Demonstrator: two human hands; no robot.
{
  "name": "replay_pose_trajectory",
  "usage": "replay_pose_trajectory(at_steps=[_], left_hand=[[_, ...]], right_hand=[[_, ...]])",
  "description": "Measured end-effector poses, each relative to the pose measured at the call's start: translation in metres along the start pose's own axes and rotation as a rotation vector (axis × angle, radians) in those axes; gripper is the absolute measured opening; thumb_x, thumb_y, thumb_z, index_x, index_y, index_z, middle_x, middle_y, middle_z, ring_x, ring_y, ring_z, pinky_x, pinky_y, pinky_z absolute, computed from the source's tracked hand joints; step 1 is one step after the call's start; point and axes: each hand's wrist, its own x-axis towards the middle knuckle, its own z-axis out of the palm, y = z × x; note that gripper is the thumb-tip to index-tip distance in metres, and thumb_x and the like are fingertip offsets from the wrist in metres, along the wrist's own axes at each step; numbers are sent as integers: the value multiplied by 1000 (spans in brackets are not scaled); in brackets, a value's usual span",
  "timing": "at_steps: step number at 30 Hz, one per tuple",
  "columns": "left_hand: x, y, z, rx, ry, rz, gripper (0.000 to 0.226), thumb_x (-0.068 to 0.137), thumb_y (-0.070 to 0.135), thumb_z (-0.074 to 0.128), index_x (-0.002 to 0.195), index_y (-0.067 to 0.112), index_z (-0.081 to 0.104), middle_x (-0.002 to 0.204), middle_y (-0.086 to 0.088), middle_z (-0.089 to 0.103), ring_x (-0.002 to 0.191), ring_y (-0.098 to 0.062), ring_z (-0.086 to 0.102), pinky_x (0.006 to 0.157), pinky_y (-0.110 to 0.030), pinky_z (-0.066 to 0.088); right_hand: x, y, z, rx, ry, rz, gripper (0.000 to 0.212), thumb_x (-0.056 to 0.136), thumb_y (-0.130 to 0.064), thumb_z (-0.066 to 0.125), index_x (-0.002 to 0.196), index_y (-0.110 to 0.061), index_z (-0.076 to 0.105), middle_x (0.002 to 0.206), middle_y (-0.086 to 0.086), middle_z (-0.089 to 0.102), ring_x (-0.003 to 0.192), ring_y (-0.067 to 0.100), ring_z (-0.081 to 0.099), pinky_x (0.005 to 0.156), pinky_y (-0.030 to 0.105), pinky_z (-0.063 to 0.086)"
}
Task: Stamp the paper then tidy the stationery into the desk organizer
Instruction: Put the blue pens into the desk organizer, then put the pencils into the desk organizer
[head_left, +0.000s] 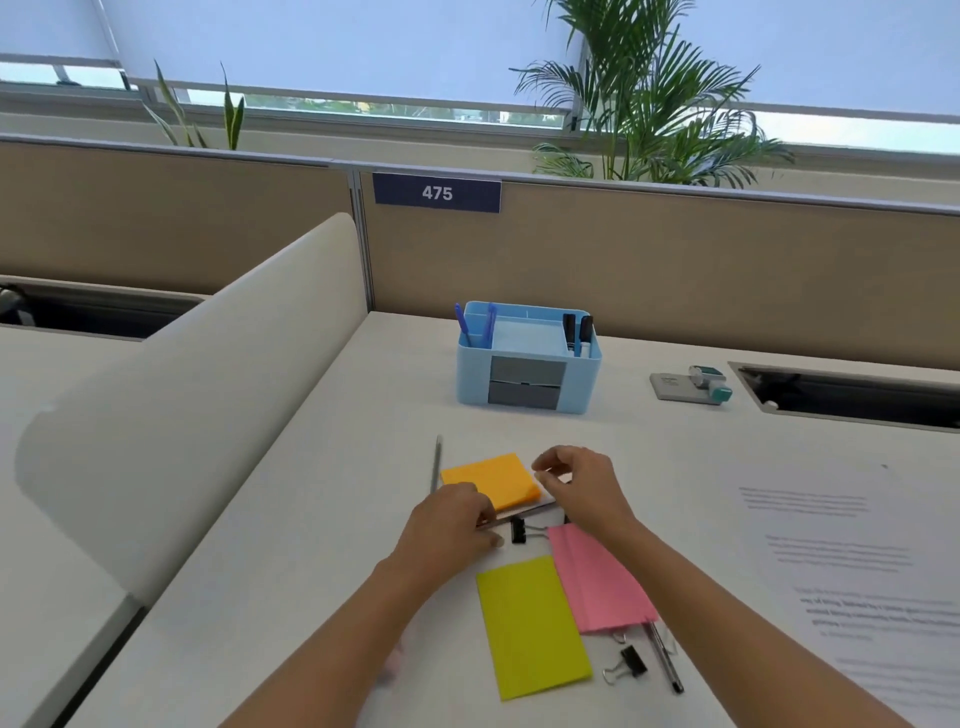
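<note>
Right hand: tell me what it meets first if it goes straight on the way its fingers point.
Probably the orange square sticky-note pad, lying just left of the right hand's curled fingertips.

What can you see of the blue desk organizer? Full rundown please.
The desk organizer is a light-blue box, plastic by its look, standing upright at the back of the desk, close to the beige partition. Its front holds two stacked grey drawers, both apparently shut. On top are two blue pens in the left compartment, two black-capped markers in the right, and a shallow middle tray that looks empty. Only the desk touches it.
</note>
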Motion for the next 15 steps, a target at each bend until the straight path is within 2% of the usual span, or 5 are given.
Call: replay_pose_trajectory(at_steps=[3,5,9,13,15], left_hand=[[-3,5,3,80,-56,-44,30,89,27,56,116,14,60,114,-7,57,107,-24,53,83,-29,43],[-5,8,6,94,-60,-68,26,91,21,53,114,12,61,113,-9,58,105,-25,55,83,-31,44],[-12,12,12,110,-33,-84,23,92,11,45,110,6,59,114,-10,58,104,-24,55,82,-31,43],[-18,16,14,77,7,-93,23,93,13,42,110,6,55,116,-10,56,105,-22,53,77,-26,37],[-19,20,12,37,49,-111,22,92,15,44,107,5,56,113,-10,57,100,-23,55,73,-27,36]], right_hand=[[-13,8,-13,20,17,55,11,86,-6,61,92,-6,70,90,2,68,79,10,58,66,4,41],[-20,14,-25,38,50,104,12,86,-7,60,93,-6,70,86,-1,64,75,8,56,65,1,42],[-35,29,-49,90,70,261,11,85,-4,61,93,-5,68,88,7,65,77,18,59,78,27,50],[-56,37,-64,43,65,367,7,83,-6,64,80,-12,64,83,9,65,70,20,60,71,27,51],[-66,39,-67,-18,-12,417,10,81,-7,66,74,-13,63,77,6,64,63,16,58,65,25,51]])
